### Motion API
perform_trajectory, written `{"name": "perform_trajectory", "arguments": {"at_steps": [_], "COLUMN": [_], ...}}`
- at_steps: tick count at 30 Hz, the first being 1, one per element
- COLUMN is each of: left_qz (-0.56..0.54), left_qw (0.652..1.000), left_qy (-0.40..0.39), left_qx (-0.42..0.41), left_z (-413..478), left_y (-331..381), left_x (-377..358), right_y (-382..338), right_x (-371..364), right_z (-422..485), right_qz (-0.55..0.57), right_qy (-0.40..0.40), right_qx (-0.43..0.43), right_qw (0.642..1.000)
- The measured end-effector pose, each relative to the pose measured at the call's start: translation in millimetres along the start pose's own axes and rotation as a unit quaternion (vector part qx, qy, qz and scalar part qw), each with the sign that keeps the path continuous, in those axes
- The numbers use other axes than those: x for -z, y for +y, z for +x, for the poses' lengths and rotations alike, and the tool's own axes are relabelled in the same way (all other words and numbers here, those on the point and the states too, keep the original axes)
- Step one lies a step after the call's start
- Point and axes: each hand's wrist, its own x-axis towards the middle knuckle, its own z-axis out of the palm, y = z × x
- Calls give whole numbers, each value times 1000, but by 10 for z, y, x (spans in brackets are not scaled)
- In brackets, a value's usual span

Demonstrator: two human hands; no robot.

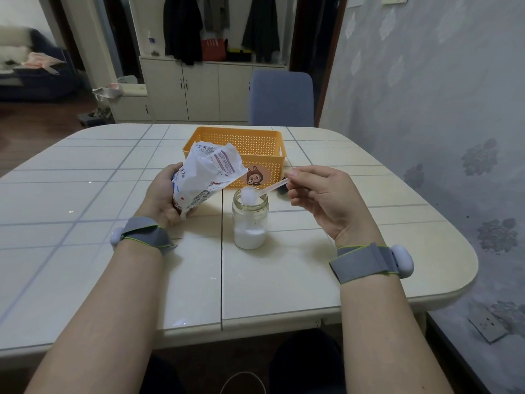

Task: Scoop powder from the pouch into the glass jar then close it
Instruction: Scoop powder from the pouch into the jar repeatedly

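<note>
Right hand (321,200) is pinched on a clear spoon (265,191), heaped with powder (248,194) over the open glass jar (250,223) at the middle of the table (85,194) for tipping, while the pouch (204,177) is gripped alongside by the left hand (162,194), seemingly ready for refills.

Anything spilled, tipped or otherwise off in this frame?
Nothing clearly wrong. The jar stands upright on the table, the right hand holds the heaped spoon over its mouth, the left hand grips the tilted pouch. Pale flecks on the table nearer the person could be powder or glare.
</note>
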Motion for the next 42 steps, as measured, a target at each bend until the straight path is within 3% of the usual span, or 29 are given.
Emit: {"name": "perform_trajectory", "arguments": {"at_steps": [13,19,25,28,33,36,39,42], "left_qz": [4,8,16,-4,-21,-62,-72,-66], "left_qw": [1000,1000,999,999,998,995,993,993], "left_qy": [3,-4,-32,-45,-55,-82,-94,-95], "left_qx": [-5,-7,1,7,1,-2,-17,-14], "left_z": [25,37,-29,-30,-43,-115,-113,-132], "left_y": [-3,-18,-10,-2,19,48,40,39], "left_x": [12,-5,-47,-11,-9,-84,-89,-91], "right_y": [28,-132,-202,-156,-56,-107,-179,-199], "right_x": [8,-39,-375,-590,-841,-966,-1071,-1166], "right_z": [-3,67,237,300,393,371,388,418], "right_qz": [-6,34,-90,-223,-448,-536,-577,-584], "right_qy": [-16,13,-7,-37,-49,-65,-82,-99], "right_qx": [35,61,129,188,299,302,267,214], "right_qw": [999,997,987,956,841,786,767,777]}}
